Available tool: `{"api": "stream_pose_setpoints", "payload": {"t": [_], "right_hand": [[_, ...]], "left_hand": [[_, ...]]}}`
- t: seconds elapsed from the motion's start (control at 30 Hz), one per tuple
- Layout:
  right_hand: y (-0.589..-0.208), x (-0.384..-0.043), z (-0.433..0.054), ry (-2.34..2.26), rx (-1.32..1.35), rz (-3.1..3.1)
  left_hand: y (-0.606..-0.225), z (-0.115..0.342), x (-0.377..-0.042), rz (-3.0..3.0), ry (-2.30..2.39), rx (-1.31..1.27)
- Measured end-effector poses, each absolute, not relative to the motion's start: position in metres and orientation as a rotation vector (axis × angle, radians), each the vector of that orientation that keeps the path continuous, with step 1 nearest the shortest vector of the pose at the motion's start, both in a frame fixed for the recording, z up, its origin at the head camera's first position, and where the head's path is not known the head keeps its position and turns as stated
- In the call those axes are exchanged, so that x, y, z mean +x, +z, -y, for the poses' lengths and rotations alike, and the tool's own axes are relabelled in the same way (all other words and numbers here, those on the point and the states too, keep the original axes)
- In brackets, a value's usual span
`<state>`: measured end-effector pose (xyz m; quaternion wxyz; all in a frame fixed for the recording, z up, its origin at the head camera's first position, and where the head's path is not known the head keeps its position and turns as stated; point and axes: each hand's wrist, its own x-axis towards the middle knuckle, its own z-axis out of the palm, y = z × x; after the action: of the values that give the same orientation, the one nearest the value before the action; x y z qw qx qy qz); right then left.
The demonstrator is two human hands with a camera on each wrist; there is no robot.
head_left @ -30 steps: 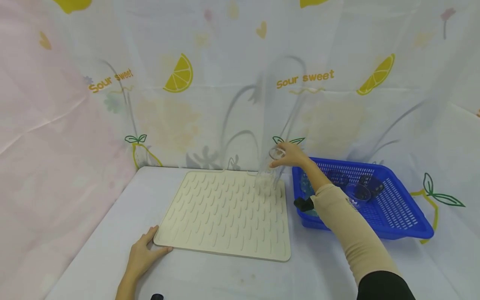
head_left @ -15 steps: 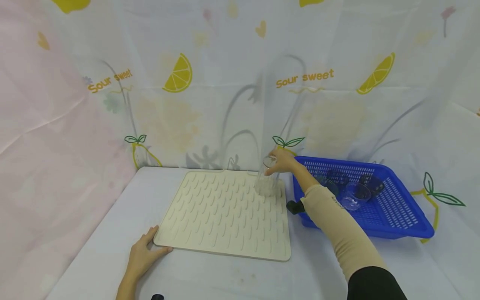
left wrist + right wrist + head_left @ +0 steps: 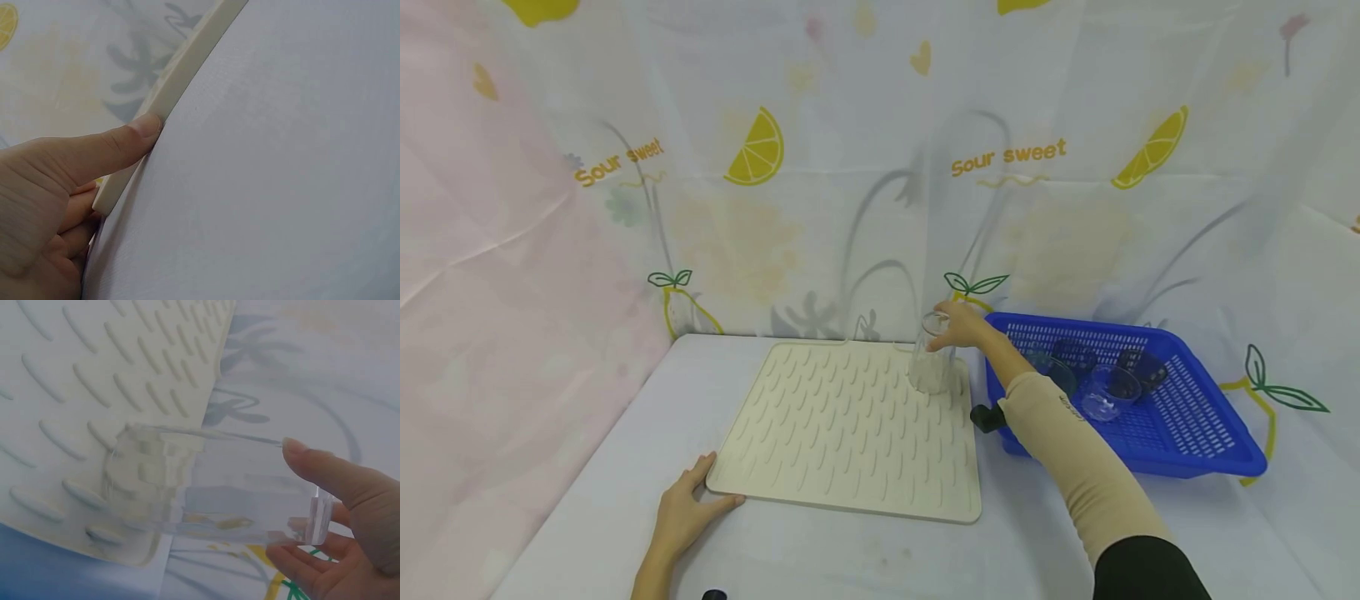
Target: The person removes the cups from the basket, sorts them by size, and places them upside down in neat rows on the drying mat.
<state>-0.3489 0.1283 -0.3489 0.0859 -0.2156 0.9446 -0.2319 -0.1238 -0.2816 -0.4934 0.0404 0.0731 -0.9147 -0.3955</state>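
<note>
A clear drinking glass stands upright at the far right corner of the cream ridged drying mat. My right hand grips its upper end, thumb on one side and fingers on the other. In the right wrist view the thick-walled end of the glass lies in the hand, and the thinner end is against the mat. At the near left corner, my left hand holds the mat. The left wrist view has the thumb pressed on the front edge of the mat, with the other fingers behind the corner.
To the right of the mat stands a blue perforated basket. Inside are a clear cup, a teal-tinted glass and dark glassware. A lemon-print cloth hangs right behind the white table.
My right hand has lowered the glass slightly and moved left, bringing it from a tilt to upright on the mat. The left hand has stayed at the mat corner.
</note>
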Motion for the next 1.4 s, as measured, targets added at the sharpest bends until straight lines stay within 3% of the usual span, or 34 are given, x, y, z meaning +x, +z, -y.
{"api": "stream_pose_setpoints", "payload": {"t": [0.5, 1.4], "right_hand": [[-0.356, -0.358, -0.135, -0.735, -0.623, -2.810], [-0.316, -0.310, -0.156, -0.994, -0.713, -2.789]], "left_hand": [[-0.493, 0.281, -0.124, 2.794, -1.199, 0.225], [-0.493, 0.281, -0.124, 2.815, -1.222, 0.244]]}}
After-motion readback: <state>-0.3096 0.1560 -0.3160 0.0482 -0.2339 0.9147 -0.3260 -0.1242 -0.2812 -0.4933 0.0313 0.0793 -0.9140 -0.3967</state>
